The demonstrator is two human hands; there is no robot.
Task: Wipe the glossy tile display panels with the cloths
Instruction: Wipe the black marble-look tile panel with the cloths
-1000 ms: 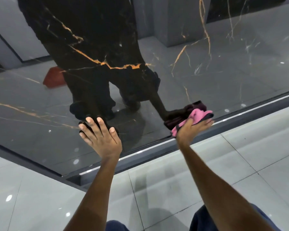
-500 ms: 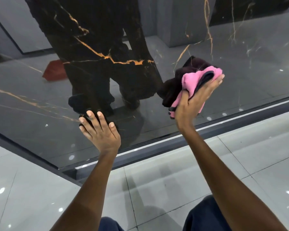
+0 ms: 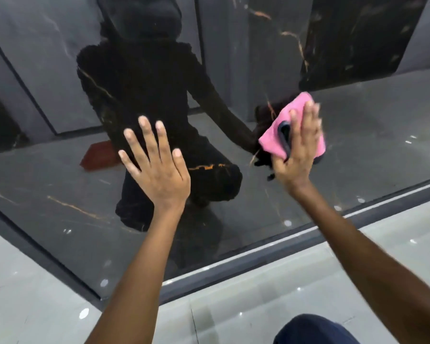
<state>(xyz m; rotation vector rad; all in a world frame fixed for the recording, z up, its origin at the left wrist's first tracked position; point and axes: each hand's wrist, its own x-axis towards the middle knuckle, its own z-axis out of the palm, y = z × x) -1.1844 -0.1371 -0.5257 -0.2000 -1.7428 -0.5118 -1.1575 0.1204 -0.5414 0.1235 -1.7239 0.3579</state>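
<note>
A glossy black tile panel (image 3: 372, 145) with orange veins stands in front of me and mirrors a crouching person. My right hand (image 3: 297, 147) presses a folded pink cloth (image 3: 274, 137) flat against the panel at the right of centre, fingers pointing up. The cloth has a dark edge near my palm. My left hand (image 3: 157, 167) rests flat on the panel at centre, fingers spread, holding nothing.
A dark metal frame (image 3: 233, 276) with a light strip runs along the panel's bottom edge. Pale glossy floor tiles (image 3: 35, 294) lie below it. A reddish object (image 3: 97, 155) appears as a reflection at the left. My dark blue knee (image 3: 313, 328) shows at the bottom.
My right hand has carried the pink cloth upward from the panel's bottom edge. The view has tilted up, and my left hand stays flat on the panel.
</note>
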